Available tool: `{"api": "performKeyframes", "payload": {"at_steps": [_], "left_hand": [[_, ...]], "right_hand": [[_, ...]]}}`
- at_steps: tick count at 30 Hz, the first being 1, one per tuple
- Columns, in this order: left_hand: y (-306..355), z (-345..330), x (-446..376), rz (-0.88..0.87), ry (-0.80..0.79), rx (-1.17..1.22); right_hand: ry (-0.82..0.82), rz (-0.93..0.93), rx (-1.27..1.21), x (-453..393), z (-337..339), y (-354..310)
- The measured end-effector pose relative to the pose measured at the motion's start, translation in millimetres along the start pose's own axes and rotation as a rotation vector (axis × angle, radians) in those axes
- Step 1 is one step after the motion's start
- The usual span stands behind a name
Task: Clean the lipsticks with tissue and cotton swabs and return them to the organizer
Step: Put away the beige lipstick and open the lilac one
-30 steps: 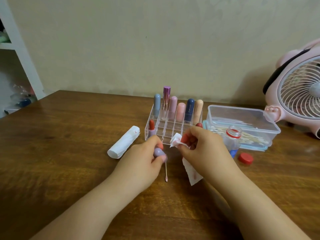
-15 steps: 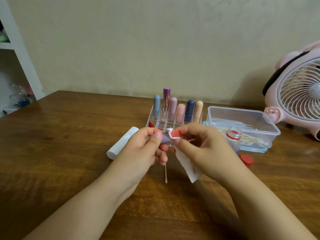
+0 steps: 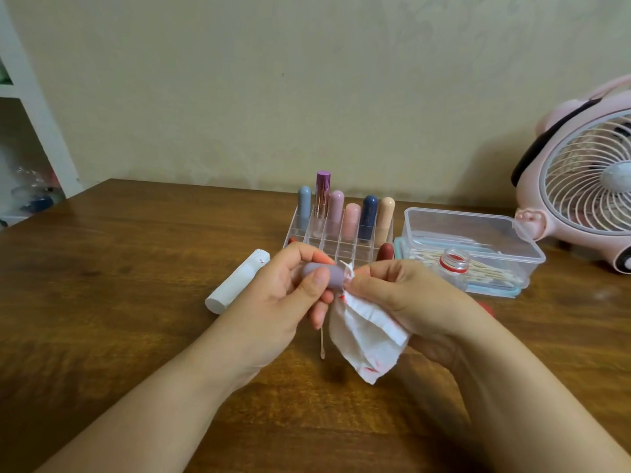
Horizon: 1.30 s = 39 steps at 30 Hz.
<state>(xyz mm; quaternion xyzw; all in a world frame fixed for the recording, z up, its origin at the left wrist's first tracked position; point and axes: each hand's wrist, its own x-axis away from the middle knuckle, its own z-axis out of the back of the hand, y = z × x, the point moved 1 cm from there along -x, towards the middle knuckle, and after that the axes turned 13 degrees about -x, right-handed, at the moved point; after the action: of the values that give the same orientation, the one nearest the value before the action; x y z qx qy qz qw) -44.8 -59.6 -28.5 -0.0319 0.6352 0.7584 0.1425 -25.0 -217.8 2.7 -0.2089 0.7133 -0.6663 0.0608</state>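
Both hands [image 3: 341, 295] pinch lilac lipstick [image 3: 322, 278] and tissue [image 3: 365, 339] above table [image 3: 119, 302].

I'd call this a room in someone's home, maybe a bedroom corner: a brown wooden table [image 3: 136, 254] pushed against a plain cream wall [image 3: 307, 80], with a white shelf unit [image 3: 37, 110] at the left. From my feed I also see a pink desk fan [image 3: 580, 186] and a clear organizer [image 3: 341, 240] of lipsticks

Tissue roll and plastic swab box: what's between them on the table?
Head view: the clear organizer with upright lipsticks stands between the tissue roll and the swab box.
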Motion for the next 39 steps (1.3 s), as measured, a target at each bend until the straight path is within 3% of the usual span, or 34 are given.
{"api": "performKeyframes", "payload": {"at_steps": [4, 9, 11, 15, 19, 24, 27, 31, 33, 36, 39], "left_hand": [[1.9, 0.9, 0.2, -0.028, -0.011, -0.014], [2.0, 0.6, 0.6, 0.145, 0.062, 0.095], [0.6, 1.7, -0.6, 0.137, 0.103, 0.04], [-0.8, 1.4, -1.7, 0.043, 0.107, 0.007], [1.4, -0.3, -1.0, 0.092, 0.1, 0.106], [0.7, 2.5, -0.3, 0.074, 0.115, -0.131], [-0.6, 5.1, -1.4, 0.0, 0.112, -0.073], [2.3, 1.6, 0.8, 0.128, 0.083, 0.059], [2.6, 0.3, 1.2, 0.175, 0.073, -0.021], [3.0, 2.1, 0.3, 0.1, 0.09, -0.161], [0.8, 3.8, -1.0, 0.059, 0.118, -0.157]], "right_hand": [[0.001, 0.087, 0.188, -0.1, 0.3, 0.7], [0.089, 0.341, 0.44, 2.7, -4.3, -2.3], [0.111, 0.398, 0.521, 2.5, -6.8, -1.1], [0.135, 0.4, 0.492, 0.9, -3.8, -1.1], [0.122, 0.4, 0.42, 1.9, -0.6, -3.6], [0.121, 0.425, 0.524, 1.8, -3.4, -2.0], [0.12, 0.405, 0.522, 0.3, 0.0, -2.3], [0.102, 0.423, 0.485, 0.4, -0.3, -2.3], [0.098, 0.444, 0.507, 0.9, -1.9, -1.7], [0.101, 0.445, 0.539, 0.3, -1.5, -1.3], [0.122, 0.433, 0.525, -1.6, 2.1, -1.8]]}}
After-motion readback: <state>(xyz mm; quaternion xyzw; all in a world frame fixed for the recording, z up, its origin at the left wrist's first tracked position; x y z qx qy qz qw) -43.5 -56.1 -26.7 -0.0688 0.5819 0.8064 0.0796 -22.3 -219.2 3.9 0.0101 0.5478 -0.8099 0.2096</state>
